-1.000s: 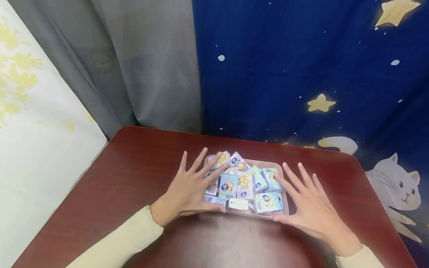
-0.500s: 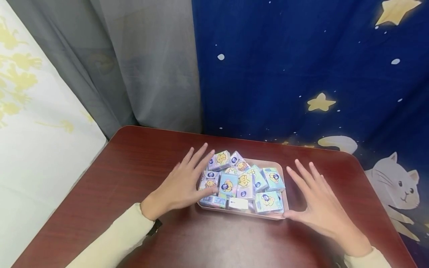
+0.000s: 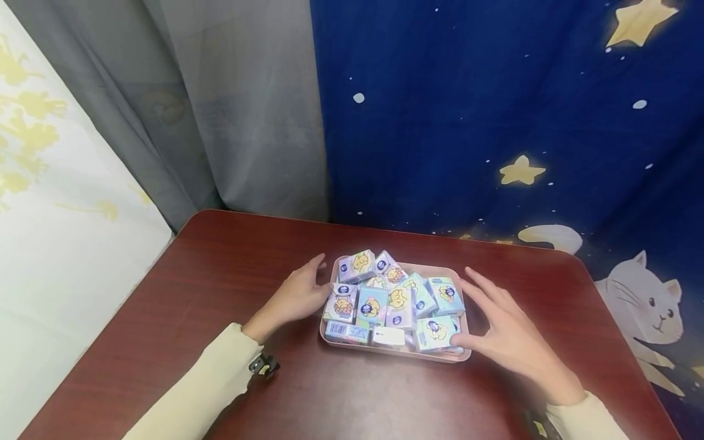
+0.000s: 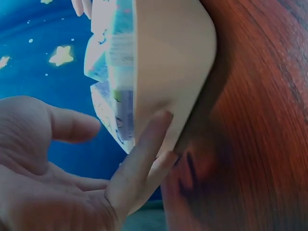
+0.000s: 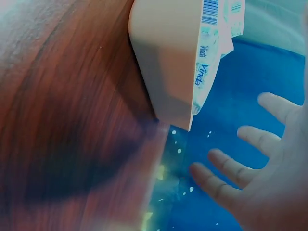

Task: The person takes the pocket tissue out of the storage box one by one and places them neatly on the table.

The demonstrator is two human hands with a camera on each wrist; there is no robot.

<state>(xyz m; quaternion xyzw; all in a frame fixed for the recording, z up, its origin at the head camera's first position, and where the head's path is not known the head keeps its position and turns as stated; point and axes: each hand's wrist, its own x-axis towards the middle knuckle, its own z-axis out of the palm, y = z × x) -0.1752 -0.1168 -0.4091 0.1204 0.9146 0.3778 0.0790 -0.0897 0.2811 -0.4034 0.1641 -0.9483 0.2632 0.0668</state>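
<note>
A shallow light-pink tray (image 3: 385, 352) sits on the table, heaped with small Vinda tissue packs (image 3: 371, 307) in lilac and pale blue with yellow cartoon prints. At its left end is my left hand (image 3: 294, 297); in the left wrist view the extended fingers (image 4: 139, 163) lie against the outer wall (image 4: 173, 57), while the thumb stands off from the packs. My right hand (image 3: 508, 333) is at the tray's right end, thumb near the front right corner. The right wrist view has its fingers (image 5: 219, 185) spread and apart from the tray wall (image 5: 166, 62).
A dark red wooden table (image 3: 247, 244) with rounded far corners bears the tray. Behind it hang a grey curtain (image 3: 264, 110) and a blue curtain (image 3: 418, 134) with stars and a cat. White patterned cloth (image 3: 66, 256) borders the left side.
My left hand has withdrawn from over the packs and come down beside the tray's left end. My right hand moved outward, then back in toward the right end. The packs have stayed put.
</note>
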